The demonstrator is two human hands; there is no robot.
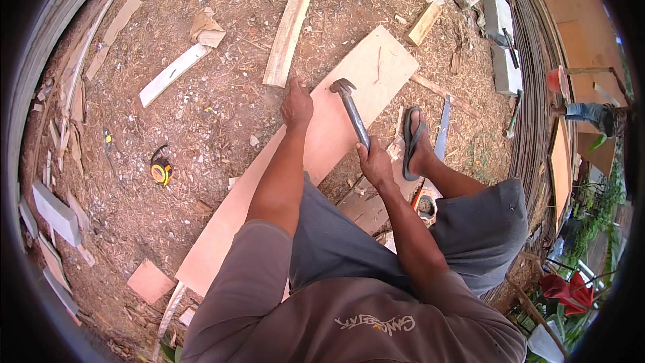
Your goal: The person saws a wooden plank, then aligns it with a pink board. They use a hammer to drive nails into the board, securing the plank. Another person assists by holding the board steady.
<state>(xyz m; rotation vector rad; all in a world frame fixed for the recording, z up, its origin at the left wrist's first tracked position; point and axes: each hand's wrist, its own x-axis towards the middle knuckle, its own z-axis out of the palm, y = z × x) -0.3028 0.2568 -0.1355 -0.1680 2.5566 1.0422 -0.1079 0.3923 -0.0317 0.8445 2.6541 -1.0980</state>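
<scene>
Lap: your grey shorts [478,235] spread at the near side, the right knee out to the right.
Right hand [377,164]: your fingers are wrapped around the lower handle of the claw hammer [351,113].
Hammer's aim: its long axis runs away from you, leaning a little left; the steel head is at the far end, set crosswise over the plywood board [329,136]. You cannot tell from this view whether it touches the wood.
Board's lie: a long, pale panel, its long axis slanting from near left to far right, passing beneath your left forearm.
Left hand [297,105]: your fingers curl inward at the board's left edge; whether they pinch anything, you cannot tell.
Right foot: in a grey flip-flop [409,144], to the right of the board.
Handsaw [443,131]: orange handle toward you, blade pointing away, your lower leg crossing above it.
Tape measure [161,172]: yellow and black, on the littered soil [222,117] well left of the board.
Timber [293,23]: its near end is just beyond your left hand, its length running away and slightly right.
Far right: a short wood block [424,24], then pale concrete blocks [496,17].
</scene>
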